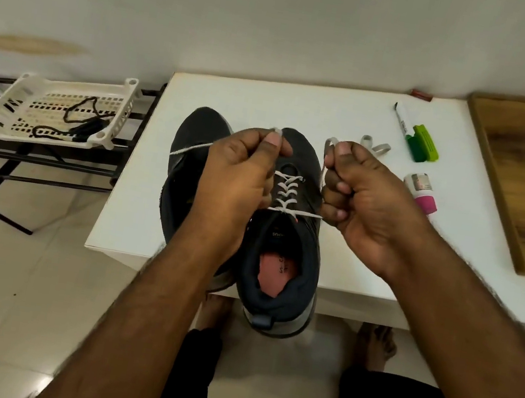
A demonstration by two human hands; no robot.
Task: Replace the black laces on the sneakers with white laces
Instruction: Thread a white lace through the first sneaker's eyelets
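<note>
Pinching one end of the white lace (284,193) in each hand, you hold both ends up over the right-hand sneaker (284,247). Your left hand (241,174) presses a loop of it between thumb and forefinger, and a strand runs out to the left from under those fingers. Your right hand (362,194) has its fingers curled in, thumb on top, clamping the other end, which loops just above the thumb. Below and between your fingertips the lace crosses through the eyelets. The second sneaker (186,165) lies under your left hand. Left of your left fingers, well apart, the black laces (81,120) sit in a white basket (9,107). Beyond your right thumb lie another white lace (375,146), a marker (403,120), a green object (423,144) and a pink-capped item (423,192) on the white table (304,108).
</note>
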